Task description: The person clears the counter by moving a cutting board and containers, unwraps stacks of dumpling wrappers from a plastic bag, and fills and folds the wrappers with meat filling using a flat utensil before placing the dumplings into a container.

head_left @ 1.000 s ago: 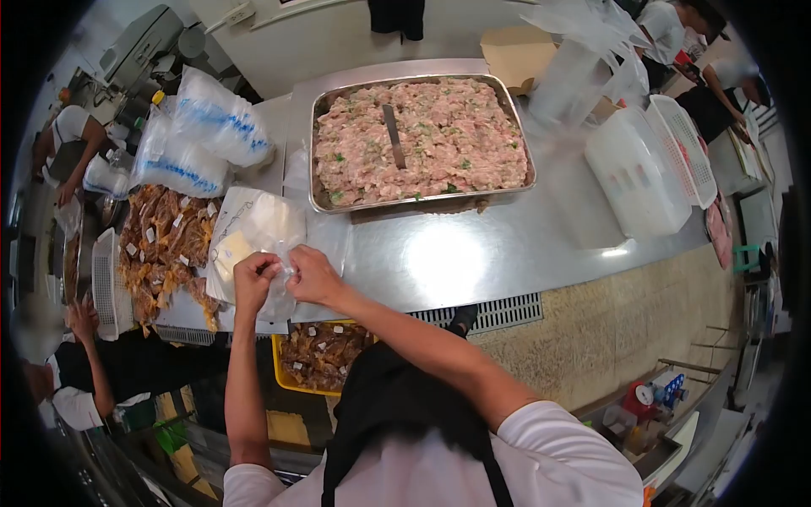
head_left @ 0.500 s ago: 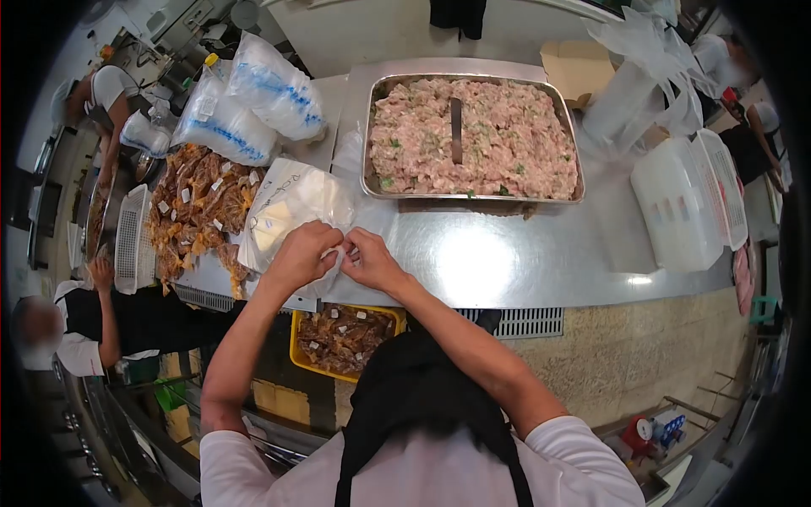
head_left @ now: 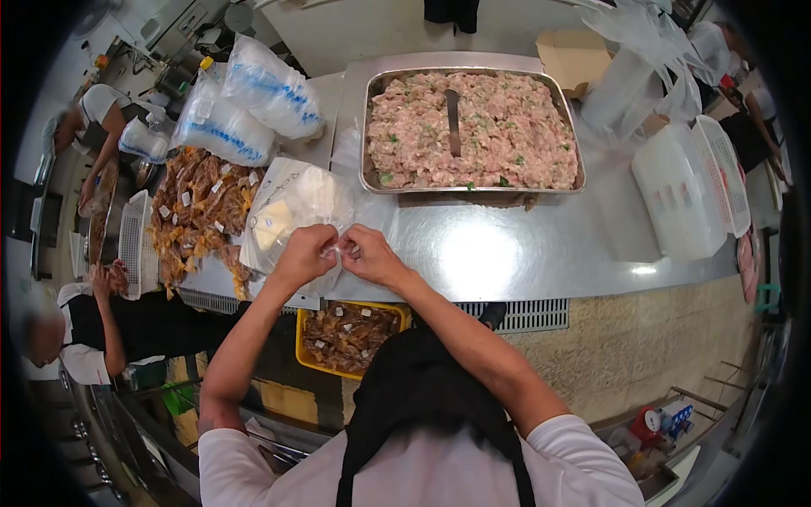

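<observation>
In the head view, my left hand (head_left: 307, 255) and my right hand (head_left: 372, 253) meet at the table's near edge, fingertips pinched on a thin clear plastic bag (head_left: 328, 283). Much of the bag is hidden by the fingers. Right behind my left hand lies a larger clear bag (head_left: 314, 196) with handwriting and pale, creamy-coloured pieces (head_left: 272, 224) in it; whether it joins the film in my fingers I cannot tell. A deep metal tray (head_left: 473, 190) of pinkish minced meat with green bits (head_left: 515, 127) stands beyond my right hand, a dark flat handle (head_left: 454, 122) upright in the meat.
Brown bagged portions with labels (head_left: 203, 198) are heaped at left, near large plastic packs (head_left: 224, 118). A yellow crate (head_left: 338, 369) of similar bags stands below the table edge. White plastic bins (head_left: 676, 198) are at right. Co-workers (head_left: 93, 329) stand at left and far right.
My hands stay pinched on the plastic, with their fingertips slightly closer together. The view has shifted a little. The co-worker at lower left now has something reddish-brown at the hand.
</observation>
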`<state>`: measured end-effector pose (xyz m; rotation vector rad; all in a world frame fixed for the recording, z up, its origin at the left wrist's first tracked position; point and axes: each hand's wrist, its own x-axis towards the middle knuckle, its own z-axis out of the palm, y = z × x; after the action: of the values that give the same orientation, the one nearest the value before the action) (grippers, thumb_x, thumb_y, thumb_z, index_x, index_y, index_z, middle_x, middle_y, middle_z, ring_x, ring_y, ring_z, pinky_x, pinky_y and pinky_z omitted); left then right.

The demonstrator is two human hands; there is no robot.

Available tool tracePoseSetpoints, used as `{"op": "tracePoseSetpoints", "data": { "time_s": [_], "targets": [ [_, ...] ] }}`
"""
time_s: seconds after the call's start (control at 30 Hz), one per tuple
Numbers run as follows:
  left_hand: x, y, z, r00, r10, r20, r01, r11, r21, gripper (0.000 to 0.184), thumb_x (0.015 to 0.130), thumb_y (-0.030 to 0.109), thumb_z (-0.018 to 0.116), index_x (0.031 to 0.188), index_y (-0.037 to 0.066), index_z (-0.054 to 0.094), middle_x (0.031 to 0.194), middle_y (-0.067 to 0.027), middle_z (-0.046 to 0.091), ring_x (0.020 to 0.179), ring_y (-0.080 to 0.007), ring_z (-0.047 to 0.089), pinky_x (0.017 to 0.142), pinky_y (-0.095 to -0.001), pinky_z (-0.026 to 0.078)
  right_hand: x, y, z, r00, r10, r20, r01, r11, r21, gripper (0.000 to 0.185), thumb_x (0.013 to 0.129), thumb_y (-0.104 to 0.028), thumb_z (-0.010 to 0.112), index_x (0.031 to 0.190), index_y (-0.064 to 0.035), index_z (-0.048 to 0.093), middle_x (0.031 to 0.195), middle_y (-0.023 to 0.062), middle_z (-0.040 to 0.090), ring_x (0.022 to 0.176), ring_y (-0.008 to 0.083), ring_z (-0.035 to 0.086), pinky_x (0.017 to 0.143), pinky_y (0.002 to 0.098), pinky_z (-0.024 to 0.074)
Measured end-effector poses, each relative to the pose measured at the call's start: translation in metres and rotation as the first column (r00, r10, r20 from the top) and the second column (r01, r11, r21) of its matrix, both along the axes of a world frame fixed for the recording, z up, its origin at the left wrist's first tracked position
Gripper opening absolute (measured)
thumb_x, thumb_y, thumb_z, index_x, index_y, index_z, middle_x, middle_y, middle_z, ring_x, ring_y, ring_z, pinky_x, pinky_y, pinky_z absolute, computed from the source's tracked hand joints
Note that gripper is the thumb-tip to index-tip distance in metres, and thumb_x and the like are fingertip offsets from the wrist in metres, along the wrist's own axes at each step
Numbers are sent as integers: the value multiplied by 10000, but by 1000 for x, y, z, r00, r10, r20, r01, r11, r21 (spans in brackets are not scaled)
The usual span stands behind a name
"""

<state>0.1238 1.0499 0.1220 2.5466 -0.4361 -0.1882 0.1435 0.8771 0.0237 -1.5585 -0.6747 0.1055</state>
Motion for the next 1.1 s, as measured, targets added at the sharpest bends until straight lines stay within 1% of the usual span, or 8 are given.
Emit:
{"op": "tracePoseSetpoints", "data": {
  "time_s": [0.13, 0.27, 0.33, 0.7, 0.77, 0.9, 0.97, 1.1],
  "targets": [
    [-5, 12, -9, 996, 63, 66, -48, 978, -202, 164, 709, -17, 718, 826, -8, 603, 741, -125, 607, 634, -264, 620, 602, -361, 503, -4, 4, 4, 999, -16, -37, 21, 992, 128, 291, 806, 58, 655, 1087, -2, 611, 1002, 114, 624, 786, 186, 653, 647, 316, 545],
    [-16, 14, -11, 987, 120, 111, -93, 970, -223, 162, 728, -18, 727, 838, -6, 609, 772, -121, 614, 692, -289, 626, 634, -379, 505, -6, 12, 9, 995, -12, -98, 24, 992, 121, 331, 805, 63, 663, 1115, -30, 597, 986, 92, 626, 766, 159, 626, 632, 279, 528],
    [-29, 2, -3, 864, 101, 493, -105, 994, -19, 171, 743, 4, 750, 850, 0, 617, 813, -122, 622, 771, -326, 623, 680, -395, 510, -4, 17, 6, 993, -29, -118, 40, 995, 97, 323, 798, 58, 674, 1101, -25, 598, 949, 83, 629, 764, 156, 623, 635, 279, 528],
    [-33, 11, -45, 860, 314, 402, -297, 949, -104, 189, 753, 22, 744, 931, 14, 683, 820, -150, 672, 747, -352, 655, 669, -409, 523, 3, 16, 8, 978, 13, -209, -7, 1000, 29, 263, 798, 56, 710, 1044, 12, 629, 868, 80, 660, 769, 149, 625, 675, 300, 563],
    [-23, 19, -54, 865, 458, 205, -414, 882, -225, 160, 762, 16, 733, 916, 15, 689, 798, -142, 665, 717, -336, 653, 661, -389, 523, 5, 16, 8, 961, 34, -274, -26, 999, 31, 245, 804, 81, 698, 1033, 24, 632, 852, 74, 660, 781, 139, 625, 660, 301, 587],
    [-16, 10, -49, 846, 516, 137, -478, 847, -233, 146, 757, 17, 744, 892, 12, 690, 805, -143, 668, 702, -309, 652, 658, -370, 523, 5, 18, 0, 915, 29, -401, 1, 997, 75, 232, 808, 98, 690, 1024, 40, 631, 839, 74, 658, 770, 133, 627, 636, 296, 598],
    [-23, 2, -30, 759, 381, 528, -378, 918, -119, 140, 758, 25, 759, 881, 12, 693, 812, -145, 672, 680, -286, 648, 649, -362, 525, 3, 18, -1, 919, -65, -389, 84, 996, 32, 208, 802, 81, 708, 998, 48, 645, 819, 73, 666, 736, 123, 625, 610, 286, 580],
    [-43, -18, -20, 775, 419, 474, -357, 908, -219, 151, 762, 32, 771, 889, 10, 692, 820, -144, 677, 673, -284, 647, 641, -368, 527, 2, 21, -2, 941, -121, -318, 128, 992, 3, 185, 805, 45, 730, 980, 42, 672, 808, 77, 688, 723, 124, 635, 627, 282, 565]
  ]
}}
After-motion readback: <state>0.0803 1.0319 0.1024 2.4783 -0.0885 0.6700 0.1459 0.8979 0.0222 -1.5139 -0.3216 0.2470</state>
